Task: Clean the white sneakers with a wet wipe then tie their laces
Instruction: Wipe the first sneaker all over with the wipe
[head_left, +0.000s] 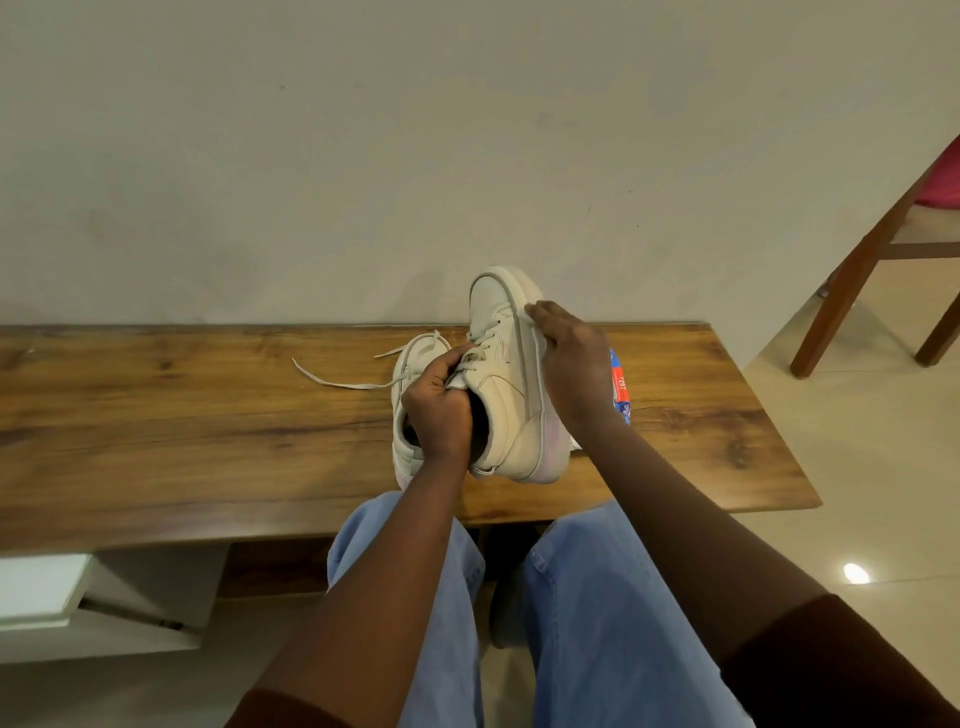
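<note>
Near the middle of the frame, the left hand (439, 410) grips the raised sneaker (506, 395) at its opening. The fingers are curled round the tongue and the thumb lies up by the laced eyelets. This sneaker is held above the table (156, 415), toe pointing toward the top of the frame and tilted so its upper faces left and its sole faces right. The right hand (569, 364) lies against the sole's side, seen from the back, with its fingers bent onto the rim near the toe. Whether they pinch a wipe or anything else cannot be told. A small white scrap shows just below the right wrist at the heel, too hidden to name. The second sneaker (410, 374) stands on the table just left of the raised one, largely covered by the left hand and wrist. Its loose lace (332, 382) trails leftward across the wood. A blue and red pack (621, 387) lies on the table just right of the right hand, half hidden behind it. The table is a long brown plank against a pale wall (363, 156). Legs in light jeans (597, 597) fill the bottom centre, and dark sleeves end at the forearms. A wooden chair (872, 244) stands on the tiled floor in the upper right.
</note>
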